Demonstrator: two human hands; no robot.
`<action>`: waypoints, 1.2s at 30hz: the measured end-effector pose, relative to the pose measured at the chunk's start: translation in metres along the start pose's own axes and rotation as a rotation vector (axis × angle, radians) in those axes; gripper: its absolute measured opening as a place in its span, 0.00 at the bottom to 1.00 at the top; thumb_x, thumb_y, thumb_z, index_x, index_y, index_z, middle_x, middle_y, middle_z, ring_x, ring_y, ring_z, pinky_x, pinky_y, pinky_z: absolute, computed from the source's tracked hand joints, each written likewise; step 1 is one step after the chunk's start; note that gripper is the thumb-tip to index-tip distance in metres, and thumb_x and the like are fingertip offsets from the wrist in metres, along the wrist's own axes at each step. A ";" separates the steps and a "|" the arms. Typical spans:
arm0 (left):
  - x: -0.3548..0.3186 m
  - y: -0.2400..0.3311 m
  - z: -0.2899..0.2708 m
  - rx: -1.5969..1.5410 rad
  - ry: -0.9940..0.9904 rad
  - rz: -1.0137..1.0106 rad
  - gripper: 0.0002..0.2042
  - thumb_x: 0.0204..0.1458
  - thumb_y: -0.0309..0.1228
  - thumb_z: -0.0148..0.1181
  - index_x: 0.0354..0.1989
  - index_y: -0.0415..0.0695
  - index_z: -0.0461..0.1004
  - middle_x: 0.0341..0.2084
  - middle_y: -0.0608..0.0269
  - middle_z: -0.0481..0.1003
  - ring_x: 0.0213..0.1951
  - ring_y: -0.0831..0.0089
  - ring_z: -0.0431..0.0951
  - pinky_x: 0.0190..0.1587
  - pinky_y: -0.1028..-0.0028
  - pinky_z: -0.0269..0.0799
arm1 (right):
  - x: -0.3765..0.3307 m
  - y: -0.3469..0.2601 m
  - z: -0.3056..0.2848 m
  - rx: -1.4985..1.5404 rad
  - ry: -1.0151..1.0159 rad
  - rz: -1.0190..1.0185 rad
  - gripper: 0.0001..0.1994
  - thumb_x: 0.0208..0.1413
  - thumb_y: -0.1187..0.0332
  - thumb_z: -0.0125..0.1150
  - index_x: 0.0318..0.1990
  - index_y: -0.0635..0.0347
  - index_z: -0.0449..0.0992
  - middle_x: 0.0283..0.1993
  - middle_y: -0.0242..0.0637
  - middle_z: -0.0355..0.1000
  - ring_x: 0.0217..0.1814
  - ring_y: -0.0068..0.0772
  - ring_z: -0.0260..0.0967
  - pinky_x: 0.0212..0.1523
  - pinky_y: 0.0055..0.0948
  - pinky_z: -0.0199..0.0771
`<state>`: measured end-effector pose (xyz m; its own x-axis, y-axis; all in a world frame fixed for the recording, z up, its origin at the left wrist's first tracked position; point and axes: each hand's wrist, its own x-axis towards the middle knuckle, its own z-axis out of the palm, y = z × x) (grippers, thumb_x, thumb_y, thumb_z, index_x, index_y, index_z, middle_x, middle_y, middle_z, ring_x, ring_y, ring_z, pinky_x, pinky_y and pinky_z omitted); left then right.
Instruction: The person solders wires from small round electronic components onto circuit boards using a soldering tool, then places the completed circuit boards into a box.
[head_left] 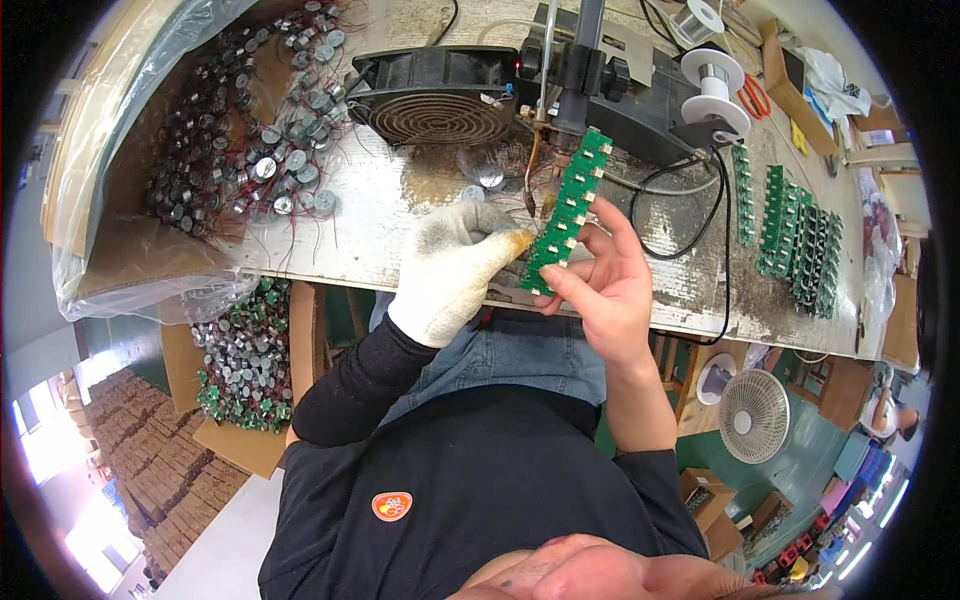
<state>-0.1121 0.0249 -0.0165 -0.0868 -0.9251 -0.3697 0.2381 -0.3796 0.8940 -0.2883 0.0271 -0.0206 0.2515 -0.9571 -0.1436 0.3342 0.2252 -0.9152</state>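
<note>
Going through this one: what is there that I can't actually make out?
- Head view: whether the gloved left grip holds anything; its curl hides its inner side.
- Head view: the back of the green board, turned away.
- Head view: some fingertips of the right grip, behind the board.
- Head view: lower round parts, buried under others.
- Head view: what the co-worker is doing; too small near the rim.

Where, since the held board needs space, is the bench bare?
Bare: between the heaped metal parts and gloved left hand; toward the front, between the black cable and rows of green boards. Crowded: the back, with black fan and white spools.
</note>
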 end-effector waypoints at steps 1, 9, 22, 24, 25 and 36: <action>-0.001 -0.001 0.000 -0.032 0.004 -0.011 0.09 0.53 0.29 0.58 0.37 0.35 0.72 0.30 0.59 0.76 0.30 0.75 0.78 0.31 0.77 0.76 | -0.001 0.001 0.000 0.001 0.000 0.000 0.34 0.49 0.86 0.57 0.64 0.61 0.52 0.46 0.46 0.66 0.30 0.31 0.75 0.25 0.21 0.78; -0.002 -0.001 -0.001 0.055 0.004 -0.011 0.09 0.51 0.28 0.59 0.37 0.34 0.72 0.29 0.60 0.75 0.30 0.77 0.76 0.31 0.78 0.73 | -0.003 0.002 0.000 0.016 -0.003 0.013 0.34 0.49 0.86 0.58 0.63 0.62 0.52 0.45 0.45 0.66 0.29 0.32 0.75 0.24 0.21 0.78; -0.003 0.004 -0.001 0.027 -0.048 -0.022 0.07 0.50 0.26 0.58 0.35 0.36 0.72 0.28 0.61 0.75 0.28 0.78 0.75 0.32 0.79 0.72 | -0.003 0.003 -0.002 0.029 -0.014 0.033 0.34 0.49 0.86 0.59 0.64 0.63 0.51 0.46 0.47 0.66 0.28 0.32 0.75 0.23 0.21 0.76; -0.002 0.006 -0.001 0.065 -0.048 -0.006 0.07 0.49 0.26 0.58 0.35 0.35 0.72 0.28 0.61 0.75 0.28 0.78 0.75 0.32 0.80 0.72 | -0.003 0.004 -0.002 0.037 -0.023 0.026 0.34 0.49 0.85 0.59 0.64 0.63 0.51 0.46 0.47 0.66 0.29 0.32 0.75 0.23 0.21 0.77; -0.002 0.007 0.000 0.101 -0.049 0.011 0.08 0.49 0.26 0.58 0.35 0.35 0.72 0.28 0.61 0.75 0.28 0.78 0.75 0.32 0.80 0.72 | -0.003 0.003 -0.002 0.038 -0.023 0.027 0.34 0.49 0.85 0.59 0.64 0.63 0.51 0.46 0.47 0.66 0.29 0.32 0.75 0.23 0.21 0.77; -0.001 0.015 0.001 0.108 -0.058 -0.023 0.07 0.49 0.27 0.59 0.33 0.36 0.72 0.27 0.62 0.75 0.28 0.79 0.75 0.31 0.80 0.71 | 0.000 -0.003 -0.001 0.026 -0.023 0.018 0.35 0.49 0.85 0.59 0.64 0.63 0.51 0.47 0.48 0.67 0.29 0.31 0.75 0.24 0.20 0.77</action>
<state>-0.1097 0.0197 -0.0024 -0.1477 -0.9140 -0.3779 0.1299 -0.3967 0.9087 -0.2907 0.0264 -0.0179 0.2788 -0.9485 -0.1507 0.3528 0.2471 -0.9025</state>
